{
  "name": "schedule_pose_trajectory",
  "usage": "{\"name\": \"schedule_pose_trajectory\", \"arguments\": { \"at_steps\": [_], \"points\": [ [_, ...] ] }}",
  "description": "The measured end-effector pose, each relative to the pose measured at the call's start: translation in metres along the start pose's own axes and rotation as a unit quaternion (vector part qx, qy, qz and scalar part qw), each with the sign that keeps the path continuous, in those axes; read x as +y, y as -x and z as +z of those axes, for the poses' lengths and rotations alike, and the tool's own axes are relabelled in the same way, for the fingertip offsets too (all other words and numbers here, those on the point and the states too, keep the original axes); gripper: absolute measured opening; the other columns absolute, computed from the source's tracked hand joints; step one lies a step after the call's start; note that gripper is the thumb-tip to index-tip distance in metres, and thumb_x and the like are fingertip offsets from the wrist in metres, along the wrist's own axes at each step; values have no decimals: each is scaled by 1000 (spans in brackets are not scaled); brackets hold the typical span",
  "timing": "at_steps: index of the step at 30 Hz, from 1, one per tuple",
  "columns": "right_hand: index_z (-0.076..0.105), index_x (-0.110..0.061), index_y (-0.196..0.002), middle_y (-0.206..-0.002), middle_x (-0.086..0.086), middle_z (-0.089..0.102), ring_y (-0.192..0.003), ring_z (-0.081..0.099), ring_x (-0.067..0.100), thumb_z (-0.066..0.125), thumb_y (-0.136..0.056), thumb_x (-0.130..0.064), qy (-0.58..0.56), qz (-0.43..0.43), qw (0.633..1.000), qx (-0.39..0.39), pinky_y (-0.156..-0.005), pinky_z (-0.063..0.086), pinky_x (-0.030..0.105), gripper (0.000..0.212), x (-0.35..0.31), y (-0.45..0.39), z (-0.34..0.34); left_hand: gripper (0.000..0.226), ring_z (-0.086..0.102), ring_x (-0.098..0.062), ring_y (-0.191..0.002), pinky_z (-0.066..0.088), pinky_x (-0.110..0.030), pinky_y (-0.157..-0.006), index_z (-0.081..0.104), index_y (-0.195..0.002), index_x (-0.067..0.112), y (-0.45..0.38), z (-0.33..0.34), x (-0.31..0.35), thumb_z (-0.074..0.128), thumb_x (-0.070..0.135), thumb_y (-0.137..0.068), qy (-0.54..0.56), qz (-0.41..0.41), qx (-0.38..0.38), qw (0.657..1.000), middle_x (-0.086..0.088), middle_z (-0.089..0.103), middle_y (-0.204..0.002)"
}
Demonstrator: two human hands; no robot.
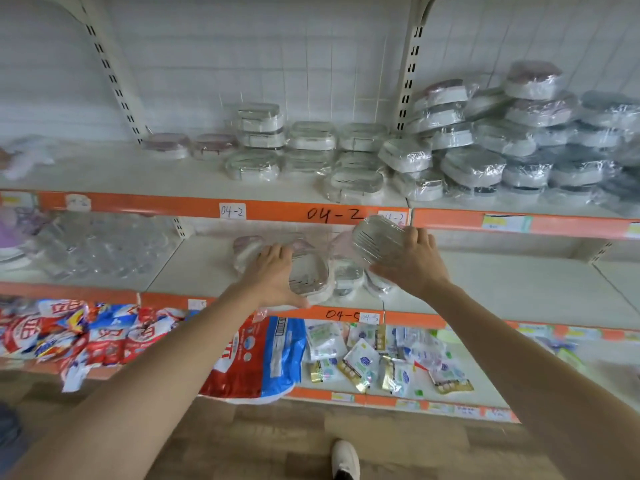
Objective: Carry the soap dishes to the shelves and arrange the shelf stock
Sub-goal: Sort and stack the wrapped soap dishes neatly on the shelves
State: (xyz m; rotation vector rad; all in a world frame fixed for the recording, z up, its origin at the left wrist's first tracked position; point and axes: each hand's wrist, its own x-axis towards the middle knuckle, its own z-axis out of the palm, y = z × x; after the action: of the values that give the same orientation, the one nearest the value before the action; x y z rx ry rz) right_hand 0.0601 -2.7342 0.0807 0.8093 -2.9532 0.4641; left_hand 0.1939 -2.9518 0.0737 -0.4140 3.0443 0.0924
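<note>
Probably the tilted soap dish (377, 242) gripped by the right hand (412, 261) could slip; the left hand (277, 275) held another dish (310, 275), its film wrap being smooth.

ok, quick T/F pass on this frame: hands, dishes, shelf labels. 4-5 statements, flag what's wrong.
1. The right hand holds a wrapped soap dish lifted and tilted in front of the middle shelf. True.
2. The left hand hangs idle below the shelves. False: it grips a soap dish lying on the middle shelf.
3. The top shelf is bare. False: wrapped dishes are stacked on it, piled highest at the right.
4. The top shelf's orange edge reads 04-2. True.
</note>
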Motion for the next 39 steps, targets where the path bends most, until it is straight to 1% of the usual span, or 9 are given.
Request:
{"name": "schedule_pose_trajectory", "arguments": {
  "at_steps": [3,7,14,19,21,24,27,34,39],
  "points": [
    [31,-3,-134,-132,13,36,-123,34,28,66,-77,-56,-25,12,999,-38,-105,32,35,86,-3,17,17,112,29,-28,-137,29,-37,-111,23,-144,2,14,21,-5,74,64,-66,11,-34,-43,998,-13,28,-149],
    [25,-3,-139,-139,12,31,-131,29,27,68,-76,-55,-51,31,994,-95,-108,31,36,91,-6,24,48,108,31,-29,-134,30,-36,-108,27,-142,3,18,46,-16,75,63,-66,20,-69,-69,995,-14,27,-148],
    [26,-3,-138,-137,13,33,-126,32,27,67,-77,-55,-61,36,989,-128,-107,30,34,90,1,8,119,104,34,-30,-129,33,-35,-107,30,-138,4,-13,102,-36,75,62,-65,32,-114,-87,989,-17,31,-142],
    [25,-3,-140,-139,12,32,-130,28,27,68,-75,-54,-78,18,991,-104,-110,31,36,93,10,-25,172,111,33,-30,-131,31,-35,-108,25,-142,2,-61,144,-43,77,61,-64,41,-139,-60,988,-15,29,-139],
    [27,-3,-140,-140,12,32,-131,29,28,69,-75,-53,-95,5,993,-72,-108,33,39,92,14,-47,188,112,32,-30,-133,30,-36,-109,23,-143,2,-85,156,-49,77,60,-65,45,-143,-43,988,-16,28,-142],
    [31,-4,-137,-136,13,36,-126,33,28,71,-74,-50,-109,-8,994,-18,-103,36,40,88,22,-86,208,110,37,-31,-129,33,-37,-106,24,-142,2,-119,172,-59,78,58,-65,50,-147,-17,988,-15,34,-138],
    [30,-3,-139,-135,13,37,-127,33,28,71,-75,-51,-115,-5,993,11,-104,35,39,90,31,-124,224,114,37,-33,-131,34,-39,-107,20,-145,2,-150,192,-69,78,59,-65,46,-159,-8,986,-16,33,-141],
    [27,-2,-142,-138,15,36,-131,31,29,70,-75,-55,-103,-4,994,47,-106,32,39,95,43,-194,253,105,38,-34,-131,37,-40,-104,33,-139,1,-195,230,-96,76,62,-66,31,-181,7,983,-19,34,-142],
    [24,-1,-143,-142,18,34,-132,31,32,69,-74,-60,-84,19,996,25,-108,32,43,102,46,-238,270,110,31,-33,-137,32,-41,-108,30,-144,2,-219,240,-109,73,66,-66,16,-177,16,984,-18,30,-148]
  ]
}}
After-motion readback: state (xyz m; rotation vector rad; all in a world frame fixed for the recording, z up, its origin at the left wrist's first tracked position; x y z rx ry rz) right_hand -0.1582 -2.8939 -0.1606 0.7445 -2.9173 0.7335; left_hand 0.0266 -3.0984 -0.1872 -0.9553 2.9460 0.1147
